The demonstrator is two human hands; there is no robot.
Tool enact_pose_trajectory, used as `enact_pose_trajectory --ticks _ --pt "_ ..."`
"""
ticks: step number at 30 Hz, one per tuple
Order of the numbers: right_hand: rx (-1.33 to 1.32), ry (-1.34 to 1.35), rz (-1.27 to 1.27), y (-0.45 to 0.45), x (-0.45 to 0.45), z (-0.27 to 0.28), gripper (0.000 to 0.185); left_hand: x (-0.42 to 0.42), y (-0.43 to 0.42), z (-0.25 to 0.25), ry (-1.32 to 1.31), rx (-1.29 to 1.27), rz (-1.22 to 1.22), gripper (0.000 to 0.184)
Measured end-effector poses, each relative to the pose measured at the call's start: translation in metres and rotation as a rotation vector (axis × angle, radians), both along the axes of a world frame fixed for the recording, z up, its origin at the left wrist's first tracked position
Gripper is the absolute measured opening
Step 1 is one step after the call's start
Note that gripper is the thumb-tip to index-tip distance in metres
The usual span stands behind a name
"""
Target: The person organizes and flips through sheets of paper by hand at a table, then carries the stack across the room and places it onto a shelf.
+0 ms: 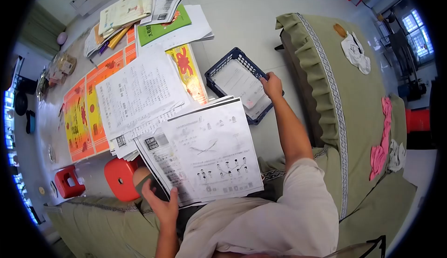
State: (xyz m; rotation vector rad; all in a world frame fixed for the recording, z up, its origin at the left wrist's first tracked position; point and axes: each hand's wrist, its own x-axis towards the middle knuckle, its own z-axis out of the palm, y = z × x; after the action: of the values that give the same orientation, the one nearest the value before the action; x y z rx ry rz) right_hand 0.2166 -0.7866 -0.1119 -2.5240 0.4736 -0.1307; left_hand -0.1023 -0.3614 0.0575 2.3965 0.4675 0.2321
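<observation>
My right hand [273, 87] is closed on the near right rim of a dark blue plastic basket [215, 70], which stands low beside the table. Printed papers [240, 83] lie flat inside the basket. A stack of printed worksheets [219, 153] with small drawings and pencil marks rests over my lap, its far edge by the table. At the stack's lower left corner is my left hand [162, 207], thumb and fingers apart, the thumb at the paper's edge. Farther left on the table lies another pile of text sheets [139, 88].
The table [56, 111] carries red and yellow printed sheets [95, 113], a green book [163, 27] and a heap of booklets [128, 9]. Two red stools [122, 178] stand under its near side. On the right, a green-covered sofa [321, 95] holds pink cloth [382, 139] and white cloth [355, 53].
</observation>
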Motion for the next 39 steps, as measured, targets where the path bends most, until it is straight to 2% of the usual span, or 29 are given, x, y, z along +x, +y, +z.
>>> enact_pose_trajectory --ticks 1,2,4,5,7,8,9,11,12,15,17,21,22,27,31,33,35,36,37,39 --pt "0.105 -0.05 0.035 0.009 -0.01 0.006 0.037 0.0 0.003 -0.003 -0.019 0.044 0.004 0.078" --pt "0.41 -0.1 0.057 0.015 -0.027 0.001 0.037 0.003 0.006 -0.005 -0.011 -0.094 0.028 0.08" --pt "1.02 0.179 0.019 0.046 -0.084 0.056 0.039 0.002 0.008 -0.018 -0.014 -0.361 0.095 0.084" --pt "1.214 0.258 0.041 0.057 -0.113 0.072 0.039 0.001 0.011 -0.026 -0.039 -0.489 0.131 0.086" --pt "1.176 0.327 0.247 0.076 -0.164 0.086 0.029 0.004 0.017 -0.024 0.131 -0.571 0.143 0.087" --pt "1.104 0.296 0.343 0.094 -0.184 0.117 0.029 0.001 0.021 -0.035 0.094 -0.522 0.126 0.083" --pt "1.083 0.288 0.352 0.101 -0.197 0.12 0.03 0.002 0.024 -0.035 0.104 -0.457 0.092 0.068" --pt "1.036 0.266 0.362 0.11 -0.214 0.125 0.033 0.003 0.024 -0.034 0.057 -0.596 0.129 0.051" --pt "0.91 0.315 0.283 0.114 -0.217 0.13 0.032 0.006 0.022 -0.027 0.062 -0.628 0.155 0.036" --pt "0.771 0.154 0.271 0.1 -0.217 0.127 0.031 -0.003 0.04 -0.049 0.053 -0.716 0.056 0.018" --pt "0.802 -0.026 0.264 0.085 -0.212 0.146 0.026 -0.007 0.043 -0.051 0.037 -0.803 0.056 0.015" --pt "1.058 -0.222 0.163 0.051 -0.207 0.187 0.022 -0.011 0.038 -0.035 0.012 -0.98 0.085 0.012" --pt "1.171 -0.237 0.182 0.042 -0.208 0.189 0.029 -0.013 0.039 -0.036 -0.015 -0.998 0.059 0.013" --pt "1.441 -0.122 0.338 0.057 -0.229 0.198 0.039 -0.008 0.027 -0.01 -0.089 -1.085 0.009 0.014" --pt "1.522 0.029 0.318 0.094 -0.258 0.176 0.046 0.0 -0.012 0.026 -0.1 -1.22 -0.075 0.017" --pt "1.498 0.051 0.324 0.107 -0.264 0.178 0.048 -0.001 -0.037 0.023 -0.063 -1.121 -0.251 0.02" --pt "1.43 0.025 0.325 0.113 -0.269 0.186 0.05 -0.003 -0.056 0.041 -0.193 -0.782 -0.463 0.022" --pt "1.36 0.006 0.332 0.096 -0.266 0.175 0.049 -0.003 -0.061 0.038 -0.18 -0.839 -0.484 0.026" --pt "1.248 -0.052 0.277 0.078 -0.265 0.168 0.047 -0.004 -0.059 0.034 -0.183 -0.764 -0.449 0.027" --pt "1.21 -0.148 0.24 0.036 -0.257 0.172 0.044 -0.004 -0.048 0.018 -0.181 -0.616 -0.393 0.029"
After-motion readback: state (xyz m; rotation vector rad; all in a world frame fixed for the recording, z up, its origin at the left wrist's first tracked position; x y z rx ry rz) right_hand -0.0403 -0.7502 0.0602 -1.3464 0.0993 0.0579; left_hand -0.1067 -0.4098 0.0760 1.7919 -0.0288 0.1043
